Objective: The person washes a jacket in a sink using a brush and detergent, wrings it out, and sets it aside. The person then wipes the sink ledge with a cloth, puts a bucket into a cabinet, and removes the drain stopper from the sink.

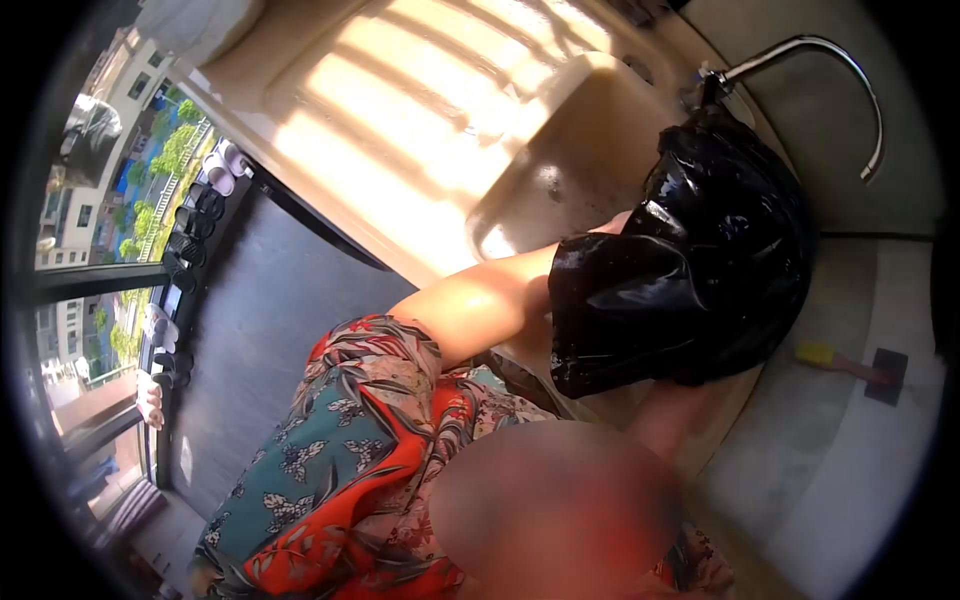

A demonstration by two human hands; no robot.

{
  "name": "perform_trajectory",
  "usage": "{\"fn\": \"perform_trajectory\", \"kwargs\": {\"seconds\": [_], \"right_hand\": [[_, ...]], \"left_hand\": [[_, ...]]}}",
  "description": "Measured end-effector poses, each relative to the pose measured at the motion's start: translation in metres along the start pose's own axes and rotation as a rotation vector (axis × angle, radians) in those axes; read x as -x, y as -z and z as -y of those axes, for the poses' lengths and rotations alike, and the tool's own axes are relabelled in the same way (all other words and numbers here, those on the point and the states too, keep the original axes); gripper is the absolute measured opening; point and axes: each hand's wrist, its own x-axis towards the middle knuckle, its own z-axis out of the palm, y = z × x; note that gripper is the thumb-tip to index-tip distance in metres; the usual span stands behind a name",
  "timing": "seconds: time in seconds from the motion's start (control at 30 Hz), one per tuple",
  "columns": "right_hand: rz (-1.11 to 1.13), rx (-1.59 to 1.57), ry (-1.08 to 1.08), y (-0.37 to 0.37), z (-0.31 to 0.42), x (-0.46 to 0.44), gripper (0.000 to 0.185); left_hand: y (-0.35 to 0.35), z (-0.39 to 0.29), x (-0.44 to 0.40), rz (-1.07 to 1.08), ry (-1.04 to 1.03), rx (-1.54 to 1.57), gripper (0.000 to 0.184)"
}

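A wet, shiny black sheet-like item (pixel 690 270), fabric or plastic, hangs in folds over the right side of the sink basin (pixel 570 130). My left arm reaches across the basin's near edge. A small part of my left hand (pixel 614 223) shows against the black material, with its fingers hidden. My right forearm goes under the lower edge of the black item, which covers my right hand completely. Just above it, a curved chrome faucet (pixel 845 75) stands at the basin's edge.
A ribbed cream washboard surface (pixel 390 110) adjoins the basin, striped with sunlight. At the right lies a brush with yellow bristles (pixel 815 354). Several pairs of shoes (pixel 190 220) line the window side, beyond the dark floor (pixel 260 310). Patterned red and teal clothing (pixel 330 470) covers my body.
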Motion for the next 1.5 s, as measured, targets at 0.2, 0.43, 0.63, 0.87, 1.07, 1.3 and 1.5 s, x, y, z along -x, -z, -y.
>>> {"fn": "perform_trajectory", "kwargs": {"seconds": [0.2, 0.43, 0.63, 0.87, 1.07, 1.3, 1.5], "right_hand": [[-0.016, -0.02, 0.067, -0.004, 0.01, -0.003, 0.031], [0.003, 0.002, 0.098, -0.013, 0.007, -0.014, 0.031], [0.017, 0.049, 0.104, -0.01, 0.009, -0.027, 0.03], [0.076, 0.149, 0.119, -0.01, 0.003, -0.03, 0.03], [0.115, 0.31, 0.15, -0.008, -0.004, -0.075, 0.029], [-0.034, 0.31, 0.279, -0.016, -0.017, -0.087, 0.025], [-0.079, 0.508, 0.434, -0.027, -0.032, -0.087, 0.025]], "left_hand": [[-0.004, -0.011, -0.033, -0.014, -0.238, 0.007, 0.011], [-0.026, -0.011, -0.019, 0.087, -0.274, -0.153, 0.035], [-0.021, 0.001, -0.03, 0.067, -0.402, -1.12, 0.075], [-0.012, 0.045, -0.041, -0.189, -0.47, -1.703, 0.05], [-0.002, 0.045, -0.041, -0.297, -0.374, -1.997, 0.026], [0.044, 0.051, -0.059, -0.3, -0.497, -2.194, 0.021], [0.056, 0.049, -0.055, -0.26, -0.4, -2.15, 0.035]]}}
